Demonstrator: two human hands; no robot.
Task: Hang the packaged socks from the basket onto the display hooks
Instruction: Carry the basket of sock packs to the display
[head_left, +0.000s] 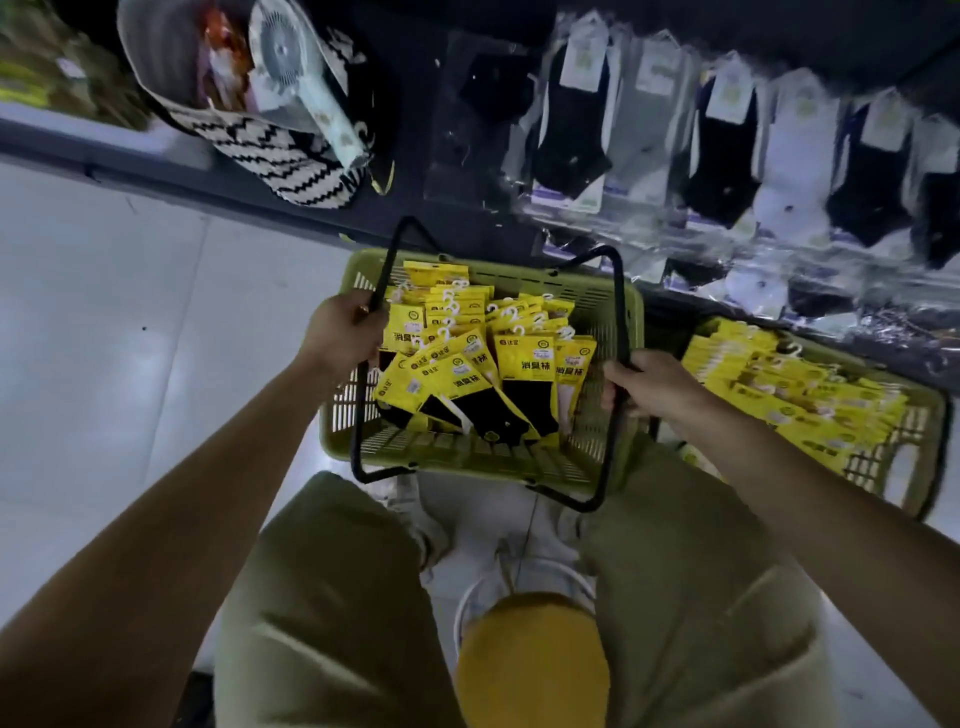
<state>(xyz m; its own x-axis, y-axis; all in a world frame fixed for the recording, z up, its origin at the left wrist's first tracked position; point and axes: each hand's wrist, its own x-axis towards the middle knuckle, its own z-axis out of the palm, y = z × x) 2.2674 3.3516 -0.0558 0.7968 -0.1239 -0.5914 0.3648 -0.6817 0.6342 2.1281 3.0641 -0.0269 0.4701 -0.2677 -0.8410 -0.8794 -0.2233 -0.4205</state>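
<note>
Head view, looking down. Pale tiled floor (104, 322) fills the left side. A dark display wall (415, 93) crosses the top, and rows of ankle socks in clear plastic sleeves (727, 145) – black, grey and white – hang on its right part.

The person's legs in olive trousers (322, 597) occupy the lower centre. Just beyond the knees is the green slotted plastic basket (467, 465); whether it rests on the floor or is lifted cannot be told. Its two black wire handles (618, 312) stand raised, one at each side.

A second green slotted basket (914, 441) lies to the right, close against the first, and holds a stack of similar yellow packs (789, 384). A black-and-white zigzag fabric bag (291, 156) hangs at upper left, with a pale hand-held fan (291, 57) sticking out of it.

The yellow-carded packaged socks (519, 353) – with black socks showing below the cards and white plastic hooks on top – lie heaped inside the first basket, none on the display hooks.

Left hand (340, 327): fingers curled round the left handle near its upper corner. Right hand (649, 387): fingers wrapped round the right handle at mid-length.
</note>
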